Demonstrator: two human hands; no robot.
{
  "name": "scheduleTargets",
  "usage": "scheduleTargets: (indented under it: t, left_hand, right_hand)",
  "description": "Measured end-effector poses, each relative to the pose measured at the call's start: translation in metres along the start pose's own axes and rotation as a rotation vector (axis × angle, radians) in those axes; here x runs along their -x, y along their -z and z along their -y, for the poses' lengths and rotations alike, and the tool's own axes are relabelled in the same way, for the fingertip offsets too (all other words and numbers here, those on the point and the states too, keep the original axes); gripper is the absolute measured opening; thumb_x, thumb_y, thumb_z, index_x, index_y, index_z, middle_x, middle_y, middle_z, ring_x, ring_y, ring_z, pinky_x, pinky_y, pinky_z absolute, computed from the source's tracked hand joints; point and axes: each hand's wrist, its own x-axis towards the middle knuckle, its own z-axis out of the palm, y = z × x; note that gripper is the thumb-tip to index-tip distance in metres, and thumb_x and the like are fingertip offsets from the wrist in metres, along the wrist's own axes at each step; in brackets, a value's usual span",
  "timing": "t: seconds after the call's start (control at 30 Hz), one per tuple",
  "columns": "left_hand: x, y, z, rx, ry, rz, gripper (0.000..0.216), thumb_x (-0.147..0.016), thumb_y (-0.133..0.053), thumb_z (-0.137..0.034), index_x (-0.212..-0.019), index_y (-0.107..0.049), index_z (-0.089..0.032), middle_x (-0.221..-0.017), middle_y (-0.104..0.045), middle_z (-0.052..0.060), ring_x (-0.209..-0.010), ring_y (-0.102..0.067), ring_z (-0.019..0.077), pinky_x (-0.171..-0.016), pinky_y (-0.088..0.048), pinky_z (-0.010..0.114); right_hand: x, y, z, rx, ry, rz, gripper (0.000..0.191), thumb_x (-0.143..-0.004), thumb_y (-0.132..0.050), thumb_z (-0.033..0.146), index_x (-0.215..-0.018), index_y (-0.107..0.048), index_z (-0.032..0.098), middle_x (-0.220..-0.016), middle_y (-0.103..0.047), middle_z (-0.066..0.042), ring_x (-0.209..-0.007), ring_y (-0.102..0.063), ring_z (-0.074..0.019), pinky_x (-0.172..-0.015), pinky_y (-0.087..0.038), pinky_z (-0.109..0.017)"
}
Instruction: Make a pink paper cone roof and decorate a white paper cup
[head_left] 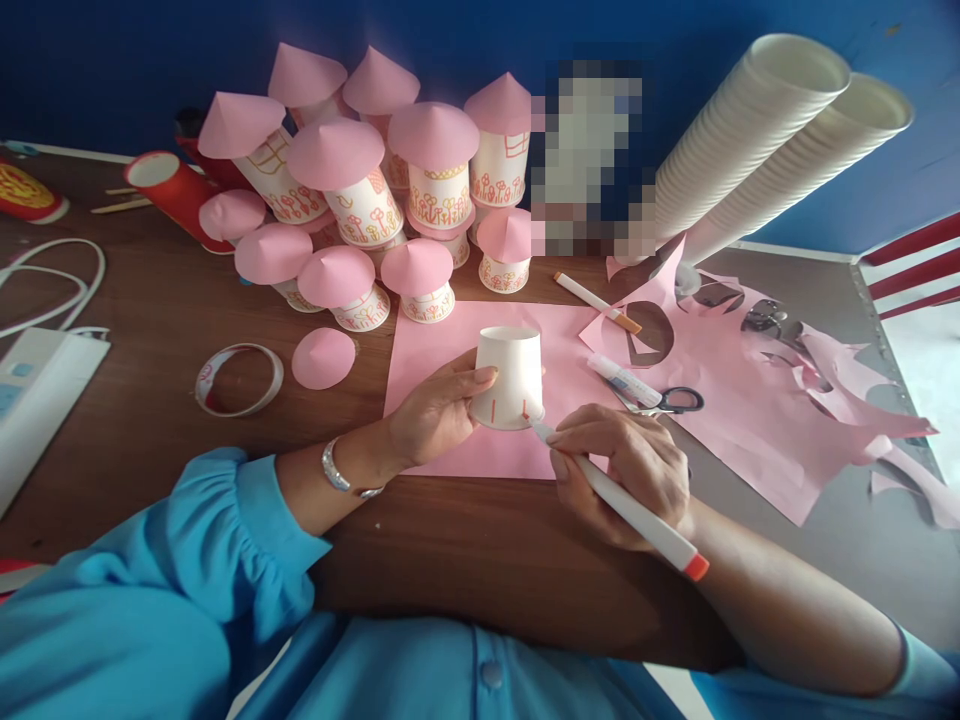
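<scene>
My left hand (442, 415) grips a white paper cup (511, 365) by its left side, thumb across the front. The cup is turned upside down, its rim low, above a sheet of pink paper (427, 350). A few short orange-red strokes show near the rim. In my right hand (626, 470) is a white marker pen (637, 517) with an orange-red end, its tip at the cup's lower front. A pink paper cone (324, 358) lies on the table to the left of the hands.
Several decorated cups with pink cone roofs (433, 138) stand at the back. Tall paper cup stacks (750, 130) lean at the back right. Scissors (681, 401), a glue tube (624, 380), an orange-capped marker (598, 302) and pink offcuts lie right. A tape roll (238, 380) and power strip (52, 400) lie left.
</scene>
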Motion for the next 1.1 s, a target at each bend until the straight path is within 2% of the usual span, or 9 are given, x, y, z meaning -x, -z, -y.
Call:
scheduleTargets:
  t: [0.33,0.53,0.67,0.8,1.1]
  left_hand:
    - [0.0005,0.0003,0.0000,0.013,-0.009,0.018,0.039,-0.092,-0.068,-0.040,-0.124,-0.072,-0.018,-0.118,-0.076,0.013,-0.105,-0.071,0.0280,-0.091,-0.053,0.039]
    - [0.0018,0.0009,0.0029,-0.097,-0.027,0.016,0.054,-0.082,-0.082,-0.051,-0.123,-0.068,-0.020,-0.110,-0.076,0.011,-0.098,-0.071,0.0266,-0.082,-0.053,0.036]
    - [0.0013,0.0014,0.0045,-0.080,-0.022,-0.030,0.047,-0.085,-0.080,-0.050,-0.121,-0.068,-0.022,-0.106,-0.075,0.008,-0.092,-0.070,0.0239,-0.081,-0.054,0.037]
    - [-0.0003,-0.0001,0.0034,-0.066,-0.032,-0.035,0.044,-0.087,-0.076,-0.052,-0.114,-0.072,-0.018,-0.101,-0.075,0.009,-0.090,-0.068,0.0232,-0.077,-0.054,0.035]
    - [-0.0004,0.0001,0.0024,-0.050,-0.026,-0.040,0.042,-0.091,-0.071,-0.048,-0.119,-0.073,-0.017,-0.109,-0.075,0.011,-0.103,-0.068,0.0269,-0.092,-0.054,0.039]
  right_hand:
    - [0.0014,-0.0035,0.0020,-0.091,0.001,0.012,0.023,-0.083,-0.058,0.000,-0.096,-0.057,0.019,-0.065,-0.061,0.003,-0.053,-0.065,-0.0143,-0.047,-0.049,-0.024]
    - [0.0018,-0.0057,0.0042,-0.128,0.010,0.037,0.023,-0.084,-0.058,0.001,-0.098,-0.057,0.020,-0.067,-0.060,0.003,-0.053,-0.063,-0.0134,-0.048,-0.048,-0.025]
    - [0.0021,-0.0039,0.0055,-0.160,0.022,0.017,0.022,-0.086,-0.058,0.002,-0.099,-0.058,0.019,-0.067,-0.061,0.002,-0.054,-0.063,-0.0139,-0.049,-0.050,-0.026]
    - [-0.0001,0.0016,0.0040,-0.115,0.017,-0.011,0.024,-0.087,-0.058,0.003,-0.103,-0.058,0.020,-0.067,-0.064,0.002,-0.055,-0.066,-0.0148,-0.048,-0.052,-0.025]
    - [-0.0013,0.0006,-0.0018,-0.041,0.027,-0.054,0.027,-0.085,-0.060,0.003,-0.105,-0.060,0.021,-0.071,-0.067,0.001,-0.057,-0.068,-0.0152,-0.047,-0.053,-0.024]
